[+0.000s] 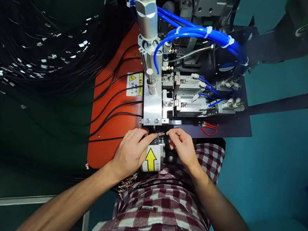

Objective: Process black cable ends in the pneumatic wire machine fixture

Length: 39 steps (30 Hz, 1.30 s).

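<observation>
Orange mat, silver press, two bare hands meeting at the machine's front edge.

Both hands sit close together just under the metal press head (pixel 153 107): the left hand (pixel 131 152) has thumb and forefinger pinched shut on a thin black cable (pixel 108 139) at its coloured wire tips, while the right hand (pixel 183 146) pinches the same tiny wire end (pixel 161 133) from the other side, fingers curled tight. That wire end lies right at the mouth of the press, above a cylinder with a yellow arrow label (pixel 152 160). More black cables trail left across the orange mat (pixel 112 96). Blue air hoses (pixel 197 32) loop overhead; red-handled snips (pixel 209 127) lie on the dark plate, well right.
</observation>
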Available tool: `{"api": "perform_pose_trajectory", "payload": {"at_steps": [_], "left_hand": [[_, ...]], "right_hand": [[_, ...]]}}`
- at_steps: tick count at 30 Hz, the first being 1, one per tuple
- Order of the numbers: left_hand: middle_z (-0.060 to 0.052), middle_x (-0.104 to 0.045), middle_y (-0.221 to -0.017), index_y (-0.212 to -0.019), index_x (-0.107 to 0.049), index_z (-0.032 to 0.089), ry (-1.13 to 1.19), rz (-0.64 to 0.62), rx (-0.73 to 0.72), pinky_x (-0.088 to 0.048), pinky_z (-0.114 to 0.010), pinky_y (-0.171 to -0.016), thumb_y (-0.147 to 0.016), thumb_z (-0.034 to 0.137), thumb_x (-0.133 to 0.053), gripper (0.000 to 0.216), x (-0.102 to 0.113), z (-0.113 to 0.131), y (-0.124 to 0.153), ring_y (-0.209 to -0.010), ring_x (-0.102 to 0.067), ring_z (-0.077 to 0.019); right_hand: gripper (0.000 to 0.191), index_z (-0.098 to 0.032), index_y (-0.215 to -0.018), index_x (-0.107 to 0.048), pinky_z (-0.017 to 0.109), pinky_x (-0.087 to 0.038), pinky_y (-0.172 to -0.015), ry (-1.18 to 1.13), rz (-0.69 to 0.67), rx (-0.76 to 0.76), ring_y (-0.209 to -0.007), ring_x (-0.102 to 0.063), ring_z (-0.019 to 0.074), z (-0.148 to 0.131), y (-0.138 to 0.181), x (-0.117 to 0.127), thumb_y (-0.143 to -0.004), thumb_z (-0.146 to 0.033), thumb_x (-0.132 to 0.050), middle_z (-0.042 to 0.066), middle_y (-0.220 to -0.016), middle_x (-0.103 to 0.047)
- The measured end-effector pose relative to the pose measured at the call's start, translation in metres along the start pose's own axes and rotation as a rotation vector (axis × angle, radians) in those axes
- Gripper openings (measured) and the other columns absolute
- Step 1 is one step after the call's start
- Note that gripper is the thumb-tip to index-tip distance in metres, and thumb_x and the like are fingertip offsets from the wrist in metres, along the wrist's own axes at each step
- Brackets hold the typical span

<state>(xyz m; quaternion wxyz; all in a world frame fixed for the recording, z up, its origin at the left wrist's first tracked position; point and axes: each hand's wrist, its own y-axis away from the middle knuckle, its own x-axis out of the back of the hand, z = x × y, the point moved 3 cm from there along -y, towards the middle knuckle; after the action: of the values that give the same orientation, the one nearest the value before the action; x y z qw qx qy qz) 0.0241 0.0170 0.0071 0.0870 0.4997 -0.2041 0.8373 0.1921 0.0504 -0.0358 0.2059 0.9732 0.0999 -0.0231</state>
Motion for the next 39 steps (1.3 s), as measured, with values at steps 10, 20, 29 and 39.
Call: {"api": "perform_pose_trajectory", "payload": {"at_steps": [10, 20, 29, 39], "left_hand": [[-0.01, -0.059, -0.094, -0.115, -0.062, 0.016, -0.01, -0.036, 0.01, -0.045, -0.034, -0.075, -0.09, 0.01, -0.04, 0.034, 0.0, 0.0, -0.001, -0.085, -0.054, -0.0212], [-0.011, -0.058, -0.097, -0.118, -0.06, 0.015, 0.01, -0.045, 0.011, -0.043, -0.033, -0.075, -0.089, 0.008, -0.039, 0.036, 0.0, 0.002, 0.002, -0.089, -0.053, -0.0217], [-0.01, -0.057, -0.1, -0.115, -0.06, 0.016, 0.069, -0.031, 0.044, -0.046, -0.036, -0.08, -0.089, 0.008, -0.037, 0.036, -0.003, -0.001, -0.001, -0.094, -0.053, -0.0226], [-0.013, -0.05, -0.121, -0.135, -0.047, 0.02, -0.06, -0.028, 0.321, -0.044, -0.042, -0.097, -0.094, 0.016, -0.038, 0.042, 0.022, -0.009, 0.053, -0.111, -0.05, -0.0249]], "right_hand": [[0.035, -0.018, -0.067, -0.049, 0.023, -0.03, -0.045, -0.133, -0.024, -0.055, -0.043, -0.038, 0.0065, 0.006, -0.007, -0.023, -0.084, -0.047, -0.06, -0.007, -0.053, -0.043], [0.03, -0.019, -0.074, -0.049, 0.022, -0.026, -0.044, -0.276, 0.028, 0.037, -0.044, -0.034, 0.0053, 0.012, -0.005, -0.028, -0.084, -0.045, -0.062, -0.009, -0.057, -0.04], [0.034, -0.018, -0.073, -0.051, 0.022, -0.022, -0.043, -0.335, -0.028, -0.017, -0.043, -0.032, 0.0039, 0.021, -0.012, -0.025, -0.078, -0.048, -0.067, -0.008, -0.058, -0.04], [0.038, -0.018, -0.07, -0.049, 0.022, -0.023, -0.046, -0.356, -0.051, 0.052, -0.046, -0.032, 0.0046, 0.017, -0.013, -0.026, -0.075, -0.05, -0.069, -0.008, -0.059, -0.04]]}}
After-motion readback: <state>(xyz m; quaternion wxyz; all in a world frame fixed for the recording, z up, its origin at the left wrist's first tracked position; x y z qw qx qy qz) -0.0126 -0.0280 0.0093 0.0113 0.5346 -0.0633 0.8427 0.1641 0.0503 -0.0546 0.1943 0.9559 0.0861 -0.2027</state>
